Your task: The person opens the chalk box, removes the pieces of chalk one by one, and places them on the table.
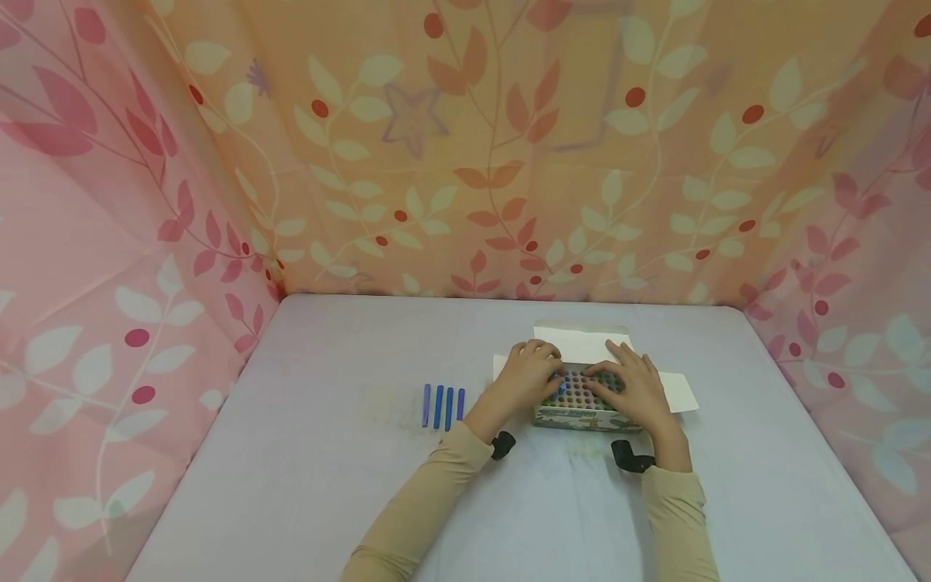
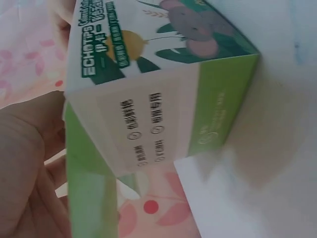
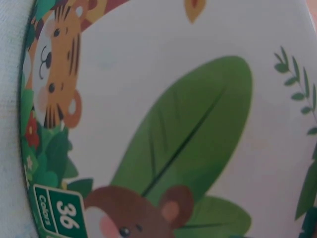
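Box [image 2: 173, 114]: "ECHOTIPS" (Chinese characters alongside); green label [image 3: 60, 212] on box: "36 Colors"

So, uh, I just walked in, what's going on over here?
A person has both hands at an open box packed with rows of coloured sticks. The left hand is at its left side, with a bit of blue by the fingertips; whether it grips a stick is unclear. The right hand reaches over the box from the other side. Four blue and purple sticks lie side by side on the table.
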`<action>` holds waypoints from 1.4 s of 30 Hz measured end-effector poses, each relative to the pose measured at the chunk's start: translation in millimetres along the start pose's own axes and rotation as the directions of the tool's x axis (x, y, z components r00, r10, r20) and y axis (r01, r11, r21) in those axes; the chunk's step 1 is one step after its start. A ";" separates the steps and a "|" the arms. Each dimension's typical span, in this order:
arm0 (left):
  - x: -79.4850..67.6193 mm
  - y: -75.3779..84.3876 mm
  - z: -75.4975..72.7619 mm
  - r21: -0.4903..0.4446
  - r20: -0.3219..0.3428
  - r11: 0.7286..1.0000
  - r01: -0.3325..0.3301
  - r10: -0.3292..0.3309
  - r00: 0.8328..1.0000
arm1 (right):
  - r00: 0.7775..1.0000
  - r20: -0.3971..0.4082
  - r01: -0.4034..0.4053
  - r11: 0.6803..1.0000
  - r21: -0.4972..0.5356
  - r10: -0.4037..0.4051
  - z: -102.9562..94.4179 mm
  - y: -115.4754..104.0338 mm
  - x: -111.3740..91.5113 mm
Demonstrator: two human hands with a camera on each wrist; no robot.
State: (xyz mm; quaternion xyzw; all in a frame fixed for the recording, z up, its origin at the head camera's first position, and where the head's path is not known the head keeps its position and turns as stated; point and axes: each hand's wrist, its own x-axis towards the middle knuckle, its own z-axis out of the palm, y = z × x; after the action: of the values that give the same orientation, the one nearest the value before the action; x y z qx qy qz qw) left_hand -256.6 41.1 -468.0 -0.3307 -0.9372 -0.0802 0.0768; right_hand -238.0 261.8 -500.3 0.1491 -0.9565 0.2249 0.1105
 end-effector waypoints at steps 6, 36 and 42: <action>1.0 3.0 -6.4 -0.009 0.039 1.000 0.005 -0.004 0.999 | 1.000 -0.006 0.005 1.000 -0.002 -0.005 -0.5 0.4 0.1; -2.5 2.2 -10.8 -0.036 -0.089 0.999 0.033 -0.036 0.995 | 1.000 0.002 0.010 1.000 0.001 -0.010 -0.8 -0.5 0.7; -3.8 -1.1 -13.0 -0.091 -0.189 0.996 0.021 -0.038 0.981 | 1.000 0.003 0.002 1.000 -0.002 -0.002 -1.1 0.0 0.1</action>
State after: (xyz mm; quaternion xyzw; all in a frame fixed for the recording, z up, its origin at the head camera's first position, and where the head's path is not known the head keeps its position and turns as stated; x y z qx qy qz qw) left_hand -253.2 35.4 -456.2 -0.3107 -0.9258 -0.1541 0.1501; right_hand -237.9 262.3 -499.3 0.1501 -0.9568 0.2236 0.1093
